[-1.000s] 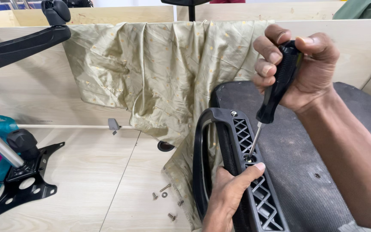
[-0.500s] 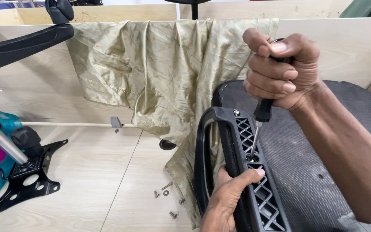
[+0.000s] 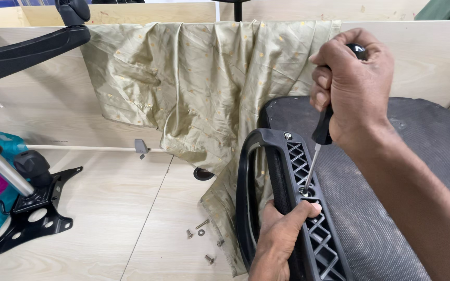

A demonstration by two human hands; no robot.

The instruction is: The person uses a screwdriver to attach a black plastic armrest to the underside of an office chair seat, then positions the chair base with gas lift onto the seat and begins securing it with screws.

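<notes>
Screwdriver [image 3: 321, 136] work fills the one head view we have: our right hand [image 3: 354, 93] has its fingers curled fully shut around the black handle, and the thin shaft slants down to a screw [image 3: 304, 191] set in the lattice of a black plastic armrest [image 3: 292, 208]. Our left hand [image 3: 282, 237] wraps the armrest's lower part, fingers closed around the loop and the thumb lying on the lattice just beside the screw. The armrest stands on edge against a dark grey seat pad [image 3: 407, 171], which lies flat on the pale wooden floor [image 3: 115, 208]. We judge the armrest stiff and fairly light, a hard moulded piece that will not flex, and its open loop gives the surest hold, as the left hand has it now; the lattice face looks smooth enough to slip under a thumb. The screwdriver is slim and rigid, best gripped at the thick handle. An olive cloth [image 3: 204, 88] drapes over a wooden board behind and trails beneath the armrest. Loose screws [image 3: 202, 225] lie on the floor just beside the cloth's edge. At far left we see a black metal bracket [image 3: 29, 218] with a silver cylinder [image 3: 6, 174], and above it a black chair arm [image 3: 27, 49].
</notes>
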